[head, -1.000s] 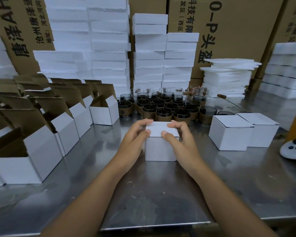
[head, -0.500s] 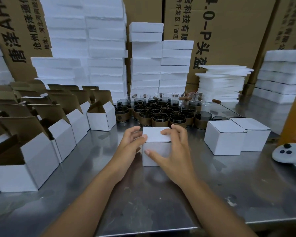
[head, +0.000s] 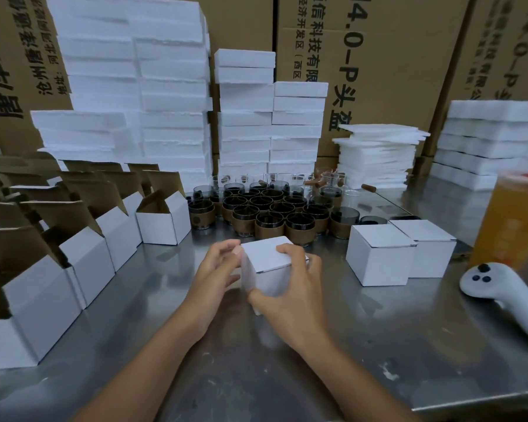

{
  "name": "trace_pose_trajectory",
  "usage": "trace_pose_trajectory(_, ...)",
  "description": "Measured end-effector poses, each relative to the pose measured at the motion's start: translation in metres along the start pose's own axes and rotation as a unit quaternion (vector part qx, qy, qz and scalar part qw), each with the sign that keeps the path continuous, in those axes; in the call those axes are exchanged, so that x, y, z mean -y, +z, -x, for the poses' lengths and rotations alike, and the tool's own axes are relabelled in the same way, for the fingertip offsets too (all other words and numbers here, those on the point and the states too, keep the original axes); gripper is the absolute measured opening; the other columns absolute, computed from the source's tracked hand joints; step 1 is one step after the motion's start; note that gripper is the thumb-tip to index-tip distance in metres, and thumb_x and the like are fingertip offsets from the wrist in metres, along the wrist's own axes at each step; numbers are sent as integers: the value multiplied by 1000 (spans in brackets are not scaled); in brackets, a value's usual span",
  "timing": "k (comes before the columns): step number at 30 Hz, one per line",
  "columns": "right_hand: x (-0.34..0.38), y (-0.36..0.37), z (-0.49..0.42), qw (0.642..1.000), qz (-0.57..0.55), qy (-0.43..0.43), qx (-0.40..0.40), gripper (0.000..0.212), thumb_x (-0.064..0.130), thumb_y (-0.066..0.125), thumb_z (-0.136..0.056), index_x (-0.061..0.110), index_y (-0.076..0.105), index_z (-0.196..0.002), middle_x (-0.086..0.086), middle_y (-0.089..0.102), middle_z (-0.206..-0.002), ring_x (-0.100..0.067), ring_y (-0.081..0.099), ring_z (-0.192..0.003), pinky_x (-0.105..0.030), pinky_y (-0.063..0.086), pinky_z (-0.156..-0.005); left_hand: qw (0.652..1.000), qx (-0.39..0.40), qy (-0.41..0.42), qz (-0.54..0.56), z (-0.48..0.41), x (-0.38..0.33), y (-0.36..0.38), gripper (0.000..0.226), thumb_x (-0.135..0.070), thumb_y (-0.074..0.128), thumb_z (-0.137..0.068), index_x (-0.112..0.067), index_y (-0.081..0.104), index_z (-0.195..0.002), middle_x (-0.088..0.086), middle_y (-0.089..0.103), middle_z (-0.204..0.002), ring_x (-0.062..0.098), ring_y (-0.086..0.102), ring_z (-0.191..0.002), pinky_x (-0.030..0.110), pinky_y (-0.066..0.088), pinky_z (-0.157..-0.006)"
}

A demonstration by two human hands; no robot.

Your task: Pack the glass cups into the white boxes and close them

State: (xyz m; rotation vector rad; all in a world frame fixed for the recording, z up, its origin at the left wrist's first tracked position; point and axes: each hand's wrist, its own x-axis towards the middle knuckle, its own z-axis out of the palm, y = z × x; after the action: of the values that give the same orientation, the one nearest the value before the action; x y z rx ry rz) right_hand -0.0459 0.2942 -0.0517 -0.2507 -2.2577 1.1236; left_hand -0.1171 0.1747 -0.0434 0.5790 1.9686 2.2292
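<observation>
White box (head: 267, 271), lid shut, is gripped mid-frame by left hand (head: 215, 274) and right hand (head: 290, 295); next, it likely joins the finished boxes (head: 381, 257) at right.

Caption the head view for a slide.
Left hand and right hand grip a closed white box in front of the glass cups.

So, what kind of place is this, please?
Probably a packing station in a warehouse or small factory: rows of open white boxes, many glass cups on a steel table, and large printed cartons stacked behind.
</observation>
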Motion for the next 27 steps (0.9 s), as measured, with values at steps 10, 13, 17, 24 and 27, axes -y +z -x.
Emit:
trace_pose_trajectory(10, 28, -85, -75, 996, -65, -50, -35, 61, 23, 73, -63, 53, 38, -102, 12, 36, -116, 1, 43, -99, -18, 45, -73, 997, -70, -29, 8, -8, 6, 1, 12, -13, 55, -92, -13, 63, -100, 6, 65, -87, 21, 63, -88, 29, 51, -74)
trace_pose_trajectory(13, 31, -119, -130, 994, -82, -25, -75, 61, 19, 74, -67, 45, 37, -108, 6, 34, -115, -10, 47, -93, -23, 54, -56, 998, -56, -36, -16, -18, 9, 2, 11, -9, 54, -93, -12, 63, -98, 8, 64, -82, 19, 63, -82, 23, 52, -64)
trace_pose_trajectory(17, 8, -148, -199, 989, -46, 12, -143, 60, 24, 73, -72, 35, 33, -116, 3, 27, -116, -5, 42, -82, -13, 42, -54, 998, -34, -35, -35, -37, 12, 10, 13, 0, 50, -93, -9, 60, -91, 9, 61, -71, 12, 61, -62, 21, 50, -54)
trace_pose_trajectory(24, -71, -152, -281, 975, 78, 133, -162, 78, 37, 73, -74, 17, 36, -139, -12, 28, -139, -26, 41, -114, -32, 36, -88, 999, -14, -41, -13, -55, 28, 8, 8, 6, 54, -88, 2, 61, -89, 13, 58, -57, 19, 56, -47, 23, 44, -44)
trace_pose_trajectory(27, -103, -144, -297, 956, 189, 186, -127, 83, 46, 73, -74, 9, 38, -140, -20, 30, -141, -37, 39, -124, -42, 39, -99, 999, -28, -39, -12, -56, 31, 12, 10, 13, 54, -85, 6, 60, -83, 14, 56, -51, 20, 54, -41, 18, 40, -40)
